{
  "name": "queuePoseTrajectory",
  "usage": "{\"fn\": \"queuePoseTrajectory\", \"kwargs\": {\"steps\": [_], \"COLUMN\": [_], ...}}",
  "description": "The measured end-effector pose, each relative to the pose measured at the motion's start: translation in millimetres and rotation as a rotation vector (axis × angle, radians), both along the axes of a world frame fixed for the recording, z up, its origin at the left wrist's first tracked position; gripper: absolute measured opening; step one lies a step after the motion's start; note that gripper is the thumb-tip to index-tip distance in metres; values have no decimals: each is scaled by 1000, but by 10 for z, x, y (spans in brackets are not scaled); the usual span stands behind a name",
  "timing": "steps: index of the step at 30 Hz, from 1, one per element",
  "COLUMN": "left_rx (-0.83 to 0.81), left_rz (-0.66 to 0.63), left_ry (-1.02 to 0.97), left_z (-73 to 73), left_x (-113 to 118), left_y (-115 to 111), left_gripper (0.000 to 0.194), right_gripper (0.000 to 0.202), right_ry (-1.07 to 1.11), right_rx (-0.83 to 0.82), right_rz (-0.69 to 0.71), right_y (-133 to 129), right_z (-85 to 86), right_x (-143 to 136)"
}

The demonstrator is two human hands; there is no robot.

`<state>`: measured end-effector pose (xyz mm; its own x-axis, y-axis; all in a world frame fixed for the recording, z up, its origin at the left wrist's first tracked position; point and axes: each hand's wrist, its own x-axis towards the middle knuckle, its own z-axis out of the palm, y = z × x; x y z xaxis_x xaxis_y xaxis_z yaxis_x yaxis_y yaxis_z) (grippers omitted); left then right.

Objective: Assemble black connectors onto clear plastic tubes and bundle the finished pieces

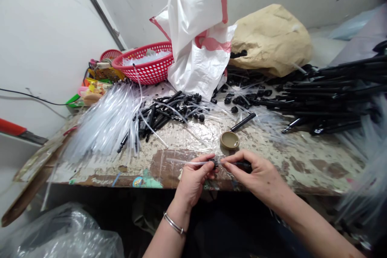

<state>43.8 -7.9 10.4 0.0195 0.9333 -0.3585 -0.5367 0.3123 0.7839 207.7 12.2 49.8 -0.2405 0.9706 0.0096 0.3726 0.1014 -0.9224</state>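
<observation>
L hand [195,181], w/ a silver bangle [173,223] at its wrist: thumb + fingers pinched on a small black fitting [213,163]; a thin clear plastic tube [184,162] runs out btwn thumb and fingers, past the hand's L side. R hand [263,173]: thumb + index pinched too, w/ a black rod [244,165] lying btwn them; anything at the very tips is too small to tell. Hands nr each other, tips facing, small gap btwn, over the near edge of the worn table [193,145].

Just beyond the hands: a small brown bowl [229,148] w/ liquid; behind it, a loose black tube [243,122]. Fwd-L of L hand: pile of clear tubes [102,117], then a red perforated basket [154,70]. Far R of R hand: big heap of black tubes [326,92]. Straight ahead, well back: white sack [202,64] w/ red print, & a crumpled brown paper bag [272,40] to its R.

Labels: sack's print not legible; round blue sticker [138,181] on table edge L of L hand, details too small to read.
</observation>
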Motion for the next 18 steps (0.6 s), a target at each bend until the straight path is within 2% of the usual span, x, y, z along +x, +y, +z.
{"fn": "queuePoseTrajectory", "kwargs": {"steps": [9,18], "left_rx": [17,20], "left_rz": [101,96], "left_ry": [-59,-98], "left_z": [-19,10], "left_x": [39,43], "left_y": [-16,-22], "left_gripper": [26,24], "right_gripper": [19,19], "right_ry": [15,11], "right_rx": [-66,-102], "right_rz": [-25,-38], "right_y": [-48,-56], "right_z": [24,19], "right_x": [52,52]}}
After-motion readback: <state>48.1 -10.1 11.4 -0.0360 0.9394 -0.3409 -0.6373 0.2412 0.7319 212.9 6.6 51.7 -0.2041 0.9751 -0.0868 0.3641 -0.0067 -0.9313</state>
